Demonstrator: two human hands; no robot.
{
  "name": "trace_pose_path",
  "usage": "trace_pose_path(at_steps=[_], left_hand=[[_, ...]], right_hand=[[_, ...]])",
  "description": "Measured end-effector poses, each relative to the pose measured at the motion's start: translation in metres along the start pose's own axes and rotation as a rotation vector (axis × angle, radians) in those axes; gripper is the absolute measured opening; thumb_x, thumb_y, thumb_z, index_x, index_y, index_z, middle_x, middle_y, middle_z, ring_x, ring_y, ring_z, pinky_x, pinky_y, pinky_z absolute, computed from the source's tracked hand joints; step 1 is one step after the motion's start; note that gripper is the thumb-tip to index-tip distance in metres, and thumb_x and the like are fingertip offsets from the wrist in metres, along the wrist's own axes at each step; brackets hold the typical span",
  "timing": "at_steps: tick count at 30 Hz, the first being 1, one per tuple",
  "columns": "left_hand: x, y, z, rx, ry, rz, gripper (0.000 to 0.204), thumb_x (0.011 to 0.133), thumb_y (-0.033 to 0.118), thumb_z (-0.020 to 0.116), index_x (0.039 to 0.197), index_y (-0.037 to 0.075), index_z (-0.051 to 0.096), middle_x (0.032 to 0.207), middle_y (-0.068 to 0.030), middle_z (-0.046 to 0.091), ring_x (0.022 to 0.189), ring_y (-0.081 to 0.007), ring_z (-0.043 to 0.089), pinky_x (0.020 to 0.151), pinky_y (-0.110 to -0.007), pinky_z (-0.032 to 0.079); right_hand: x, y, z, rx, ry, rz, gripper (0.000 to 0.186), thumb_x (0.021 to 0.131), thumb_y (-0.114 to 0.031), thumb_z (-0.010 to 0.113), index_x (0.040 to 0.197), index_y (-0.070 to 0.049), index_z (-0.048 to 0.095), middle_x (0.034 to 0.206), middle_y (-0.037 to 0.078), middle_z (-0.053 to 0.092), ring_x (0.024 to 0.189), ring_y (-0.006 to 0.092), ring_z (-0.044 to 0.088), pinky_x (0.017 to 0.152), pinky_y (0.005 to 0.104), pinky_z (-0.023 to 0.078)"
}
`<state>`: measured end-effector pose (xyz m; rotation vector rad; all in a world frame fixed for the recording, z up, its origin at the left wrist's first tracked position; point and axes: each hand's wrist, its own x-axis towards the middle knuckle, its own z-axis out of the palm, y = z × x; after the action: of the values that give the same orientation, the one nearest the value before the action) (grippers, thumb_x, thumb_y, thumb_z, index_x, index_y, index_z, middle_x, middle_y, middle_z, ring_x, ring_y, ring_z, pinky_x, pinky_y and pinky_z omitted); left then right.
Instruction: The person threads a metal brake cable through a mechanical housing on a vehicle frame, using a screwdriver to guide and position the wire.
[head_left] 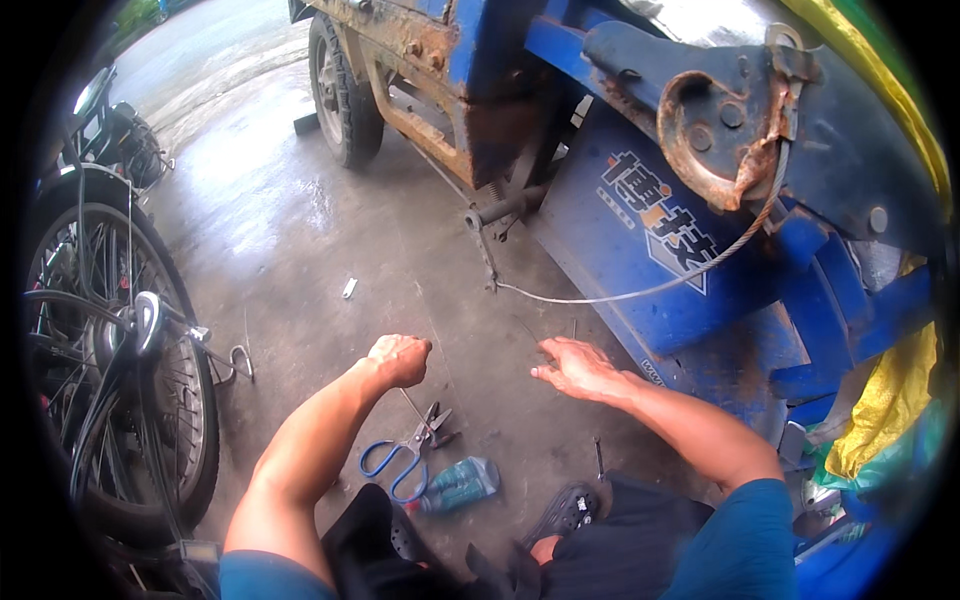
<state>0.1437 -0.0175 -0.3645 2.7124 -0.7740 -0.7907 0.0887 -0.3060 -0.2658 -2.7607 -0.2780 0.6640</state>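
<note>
My left hand (398, 360) is closed around a thin metal rod (411, 405) that points down toward blue-handled scissors (404, 455) on the concrete floor. My right hand (572, 368) hovers to the right with fingers apart, beside a thin wire (525, 328). Above both hands, a steel cable (620, 298) curves from a small linkage (487, 255) up to a rusty latch plate (735, 130) on a blue metal machine (620, 230). A plastic bottle (460, 485) lies beside the scissors, and a slim tool (599, 460) lies below my right hand.
A bicycle wheel (185, 400) and other cycles stand along the left. A rusty vehicle frame (430, 70) with a tire (350, 120) is at the top. A small white piece (349, 288) lies on the floor. Yellow sacking (880, 410) hangs at the right.
</note>
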Motion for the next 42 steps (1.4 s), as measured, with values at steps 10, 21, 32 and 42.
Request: trace_pose_path(at_steps=[10, 21, 32, 42], left_hand=[[0.000, -0.002, -0.001, 0.032, 0.031, 0.006, 0.027, 0.078, 0.013, 0.052, 0.101, 0.003, 0.062, 0.099, -0.0197, 0.066, 0.095, -0.0365, 0.064, 0.080, -0.047, 0.051], [-0.009, -0.003, 0.002, 0.080, -0.026, -0.001, 0.026, 0.078, 0.011, 0.051, 0.099, 0.002, 0.063, 0.099, -0.0192, 0.066, 0.095, -0.0358, 0.064, 0.080, -0.046, 0.052], [0.000, 0.004, 0.004, 0.065, -0.037, 0.035, 0.025, 0.078, 0.010, 0.050, 0.098, 0.003, 0.062, 0.099, -0.0187, 0.067, 0.096, -0.0357, 0.064, 0.080, -0.046, 0.051], [0.002, 0.003, 0.003, 0.073, -0.033, 0.033, 0.025, 0.078, 0.011, 0.050, 0.099, 0.003, 0.063, 0.096, -0.0191, 0.067, 0.094, -0.0363, 0.065, 0.079, -0.047, 0.052]], right_hand=[[0.036, -0.009, 0.019, 0.102, 0.055, 0.153, 0.042, 0.088, -0.034, 0.059, 0.111, 0.001, 0.058, 0.110, 0.021, 0.061, 0.106, 0.0391, 0.057, 0.090, 0.0478, 0.045], [0.026, 0.016, 0.030, 0.076, 0.112, 0.070, 0.043, 0.090, -0.036, 0.057, 0.116, -0.002, 0.056, 0.117, 0.019, 0.059, 0.111, 0.0368, 0.055, 0.092, 0.0449, 0.044], [0.031, 0.027, 0.024, 0.054, -0.001, 0.186, 0.056, 0.090, -0.041, 0.056, 0.129, -0.002, 0.051, 0.133, 0.019, 0.052, 0.123, 0.0357, 0.049, 0.102, 0.0442, 0.039], [0.037, 0.036, 0.033, 0.028, 0.027, 0.100, 0.049, 0.089, -0.038, 0.058, 0.121, -0.001, 0.056, 0.120, 0.021, 0.059, 0.113, 0.0383, 0.054, 0.096, 0.0464, 0.043]])
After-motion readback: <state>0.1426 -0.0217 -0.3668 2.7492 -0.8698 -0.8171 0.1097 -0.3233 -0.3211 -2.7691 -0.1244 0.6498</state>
